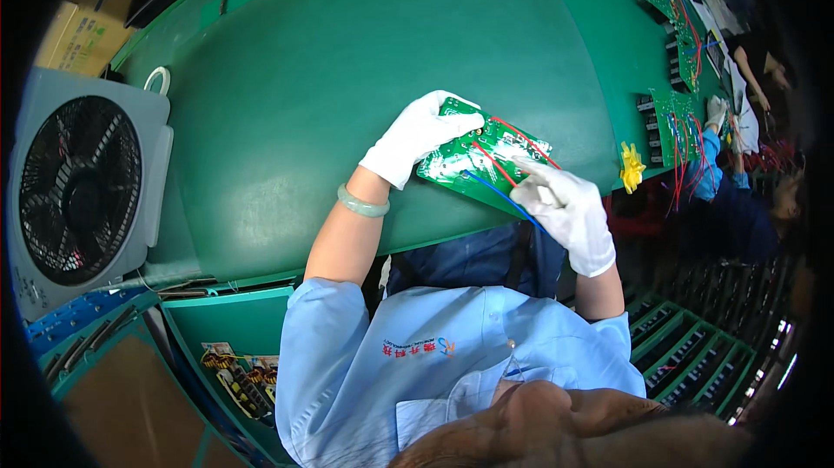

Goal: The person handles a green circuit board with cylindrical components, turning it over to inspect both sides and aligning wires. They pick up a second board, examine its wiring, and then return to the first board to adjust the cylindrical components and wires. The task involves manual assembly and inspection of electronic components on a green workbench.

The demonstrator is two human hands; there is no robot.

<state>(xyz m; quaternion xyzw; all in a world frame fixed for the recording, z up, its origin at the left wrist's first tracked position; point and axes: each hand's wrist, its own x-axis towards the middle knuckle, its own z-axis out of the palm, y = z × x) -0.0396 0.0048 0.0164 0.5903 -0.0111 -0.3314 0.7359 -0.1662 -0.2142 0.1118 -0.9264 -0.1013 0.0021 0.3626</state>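
A green circuit board (452, 161) is tilted above the near part of the green mat, in front of my body. My left hand (426, 134), in a white glove, grips its upper left edge with the thumb on the face. Two red wires (492, 163) and a blue wire (495, 193) are attached to the board. Over the board's lower right part is my white-gloved right hand (569, 212), its fingers curled and one lying across the board. One red wire runs into these fingers; the blue wire passes beside them. The lower right corner is hidden by this hand.
A grey box fan (82, 186) stands at the left edge, near a cardboard box (82, 40). On the right lie a yellow object (632, 167) and several wired boards (673, 125), where a co-worker's gloved hand (716, 112) shows. Below left is a green bin (230, 312) holding boards.
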